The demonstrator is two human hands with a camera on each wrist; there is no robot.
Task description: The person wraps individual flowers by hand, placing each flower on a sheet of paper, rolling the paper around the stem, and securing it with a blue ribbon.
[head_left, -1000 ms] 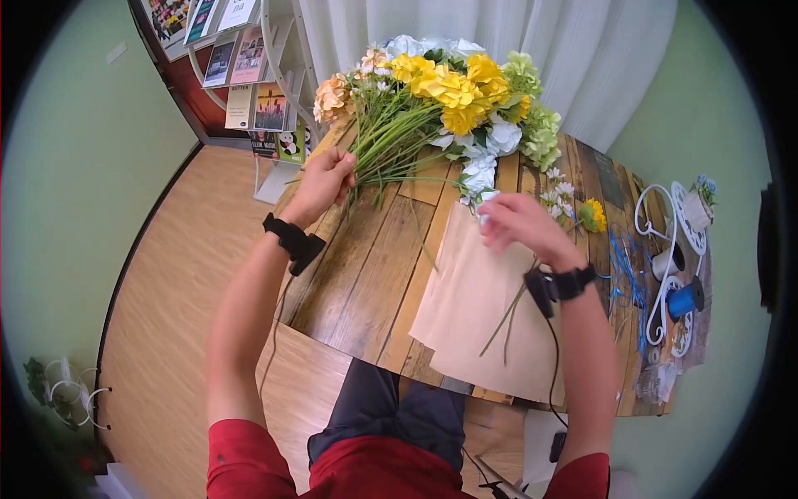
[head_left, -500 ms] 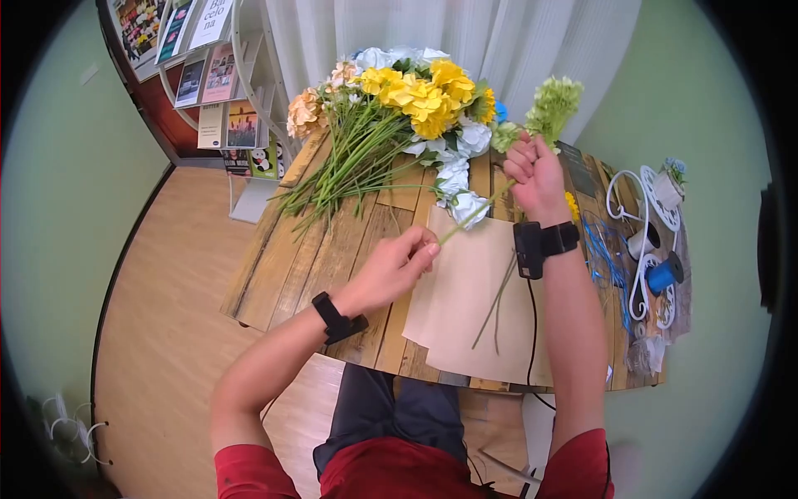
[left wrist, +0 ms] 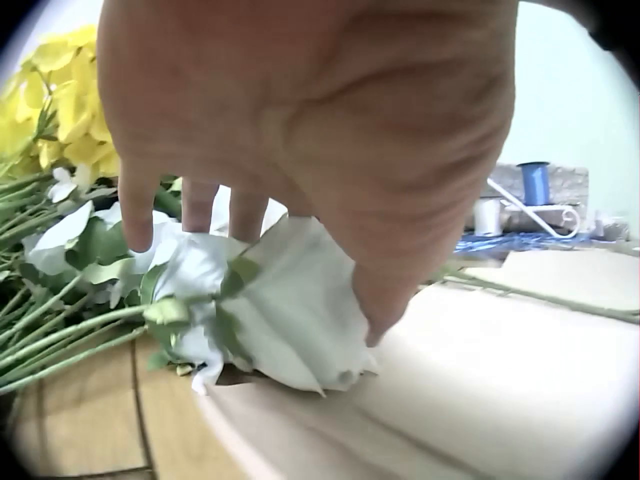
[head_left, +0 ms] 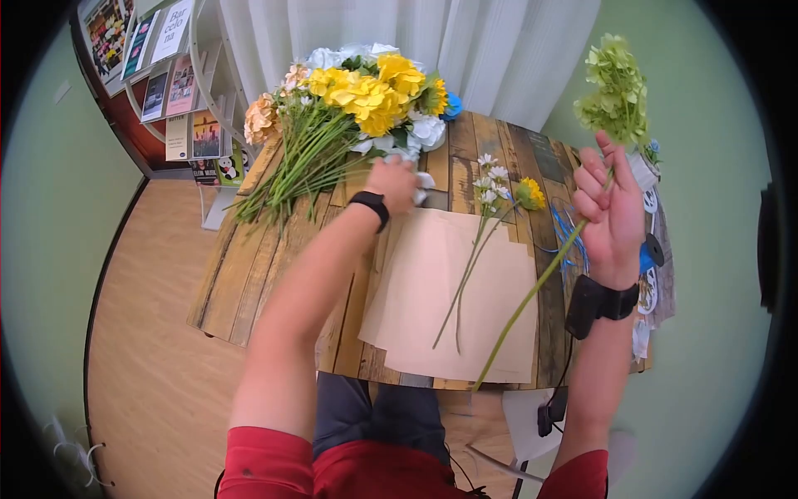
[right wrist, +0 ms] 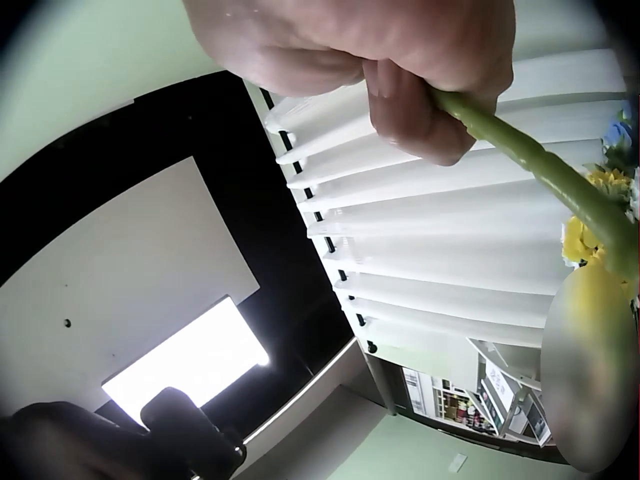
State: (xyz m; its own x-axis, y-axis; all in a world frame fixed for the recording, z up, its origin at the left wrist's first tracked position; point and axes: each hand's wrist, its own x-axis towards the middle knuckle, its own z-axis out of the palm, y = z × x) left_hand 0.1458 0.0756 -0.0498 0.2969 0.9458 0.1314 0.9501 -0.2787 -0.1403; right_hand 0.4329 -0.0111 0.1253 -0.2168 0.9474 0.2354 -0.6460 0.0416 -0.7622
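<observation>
In the head view my left hand (head_left: 392, 185) is at the white roses by the paper's upper left corner. The left wrist view shows its fingers and thumb around one white rose (left wrist: 295, 310); the fingertips are partly hidden behind the petals. Raised at the right, my right hand (head_left: 611, 204) grips the stem of a green hydrangea (head_left: 615, 91), bloom up, the long stem slanting down over the brown paper (head_left: 407, 291). That green stem (right wrist: 550, 175) passes between the curled fingers in the right wrist view.
Yellow flowers (head_left: 366, 96) and peach flowers (head_left: 260, 118) lie at the table's back left with many green stems. White daisies (head_left: 492, 183) lie across the paper, a small yellow flower (head_left: 530, 194) beside them. Blue ribbon (head_left: 565, 237) is near the right hand.
My left hand has let go of the green stem's lower part and moved up to the white roses. My right hand has moved right with the hydrangea. One white rose has shifted off the paper.
</observation>
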